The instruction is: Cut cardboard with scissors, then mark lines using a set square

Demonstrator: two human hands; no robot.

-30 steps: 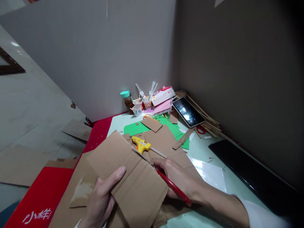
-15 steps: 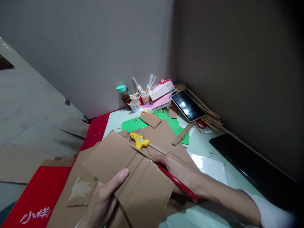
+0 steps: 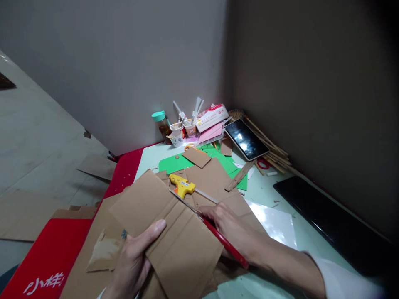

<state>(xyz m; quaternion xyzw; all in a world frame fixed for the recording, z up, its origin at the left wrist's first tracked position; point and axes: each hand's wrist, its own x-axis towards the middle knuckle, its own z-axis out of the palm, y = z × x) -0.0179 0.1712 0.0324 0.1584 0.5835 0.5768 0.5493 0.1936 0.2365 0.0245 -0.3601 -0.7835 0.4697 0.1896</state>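
A creased piece of brown cardboard (image 3: 183,249) is held up in front of me. My left hand (image 3: 140,249) grips it from the left, thumb flat on top and the other fingers underneath. On its far right edge lie red-handled scissors (image 3: 222,238), one blade showing along the cardboard's edge. My right hand (image 3: 230,228) is closed round the scissors' handles, and part of its fingers is hidden behind them. Just beyond the blades a yellow glue gun (image 3: 182,186) with a glue stick in its back rests on more cardboard (image 3: 215,174).
Farther back are green sheets (image 3: 174,163), a bottle with a teal lid (image 3: 160,124), paper cups (image 3: 177,138) holding sticks, and a tablet (image 3: 246,139). A long black object (image 3: 318,220) lies along the right wall. A red box (image 3: 52,257) sits at lower left.
My right hand and the scissors have shifted slightly left and up along the cardboard's edge. The cardboard has moved a little left with my left hand.
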